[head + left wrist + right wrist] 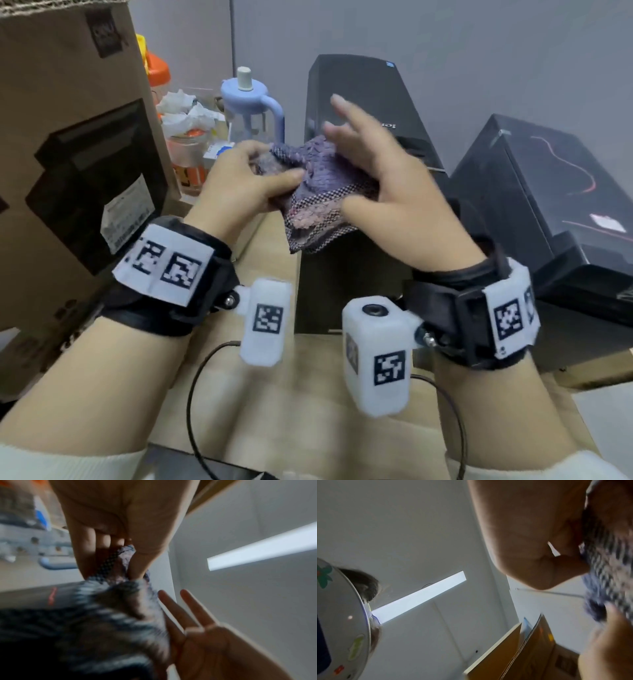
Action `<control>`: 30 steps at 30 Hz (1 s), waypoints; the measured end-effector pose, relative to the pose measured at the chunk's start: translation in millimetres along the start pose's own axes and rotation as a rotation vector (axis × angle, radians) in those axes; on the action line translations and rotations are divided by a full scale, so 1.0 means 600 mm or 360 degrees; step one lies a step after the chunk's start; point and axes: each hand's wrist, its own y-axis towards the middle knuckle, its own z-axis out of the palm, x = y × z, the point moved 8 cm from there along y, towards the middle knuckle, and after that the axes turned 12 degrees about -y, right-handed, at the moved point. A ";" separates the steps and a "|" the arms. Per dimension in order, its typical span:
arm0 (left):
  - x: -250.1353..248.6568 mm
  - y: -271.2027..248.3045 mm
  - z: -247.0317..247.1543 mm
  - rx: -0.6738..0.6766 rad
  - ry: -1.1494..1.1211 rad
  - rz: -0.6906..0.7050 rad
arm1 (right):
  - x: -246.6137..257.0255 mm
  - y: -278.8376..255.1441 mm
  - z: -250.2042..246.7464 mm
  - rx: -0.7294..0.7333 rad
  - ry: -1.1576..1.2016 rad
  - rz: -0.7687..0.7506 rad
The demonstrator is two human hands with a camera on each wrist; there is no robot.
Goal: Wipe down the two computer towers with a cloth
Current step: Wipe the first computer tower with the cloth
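Grey walls stand behind a wooden desk (274, 394) with two black computer towers (370, 113) (534, 178). Above the nearer tower, the left hand (236, 185) pinches the purple cloth (315, 192) tight. The right hand (394, 192) cups it from the side, fingers spread loose. I think the hands are folding it into a pad before wiping.

Two black computer towers (363, 113) (534, 192), one cloth (315, 192), one cardboard box (68, 137)

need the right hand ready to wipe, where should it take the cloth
Take the bunched upper part of the cloth with the right hand, coming from the right: the left hand already pinches the left edge, and the lower corner hangs loose.
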 end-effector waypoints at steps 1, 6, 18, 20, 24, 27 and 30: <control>-0.008 0.002 -0.004 -0.0055 0.0178 0.0176 | -0.012 -0.002 -0.016 -0.0100 -0.0028 0.0017; -0.076 -0.040 0.063 0.0252 0.0704 0.1052 | -0.056 -0.014 -0.042 -0.0307 -0.0089 0.0120; 0.010 -0.074 0.155 0.0353 0.1713 0.1845 | -0.096 -0.054 -0.055 -0.0738 -0.0646 -0.0016; 0.030 -0.092 0.158 0.0165 0.1842 0.2060 | -0.104 -0.067 -0.071 -0.0944 -0.0280 0.0016; 0.031 -0.106 0.166 0.0138 0.1834 0.2400 | -0.105 -0.064 -0.066 -0.0979 -0.0472 0.0211; 0.020 -0.069 0.132 0.0441 0.1185 0.1991 | -0.096 -0.057 -0.063 -0.1080 -0.0740 0.0236; 0.018 -0.044 0.107 0.0416 0.0372 0.1365 | -0.085 -0.040 -0.050 -0.1094 -0.0870 0.0206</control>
